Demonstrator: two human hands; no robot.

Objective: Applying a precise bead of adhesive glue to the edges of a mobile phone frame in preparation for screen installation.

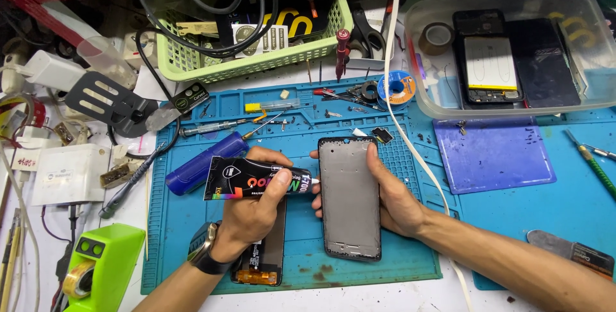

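The left hand (253,212) has its grip clenched round a black glue tube (256,178), a squeezed tube with a bright multicoloured label, lying level over the blue work mat (192,235). Its nozzle tip touches the left edge of the phone frame (350,198). The right hand (391,196) has its grip grasping that frame from the right side, thumb on the far left edge, holding it flat above the mat at the middle of the table (410,296).

Under the left wrist lies a dark phone screen (266,257) with an orange flex strip at its lower end; most of it is hidden by the hand. Behind, a green basket (256,61) holds black and white sticker sheets, half covered by cables. To the right, a clear plastic tub (507,49) holds an opened phone with a white-and-yellow battery label. A lime-green device (102,264) is cut off at the lower left corner.
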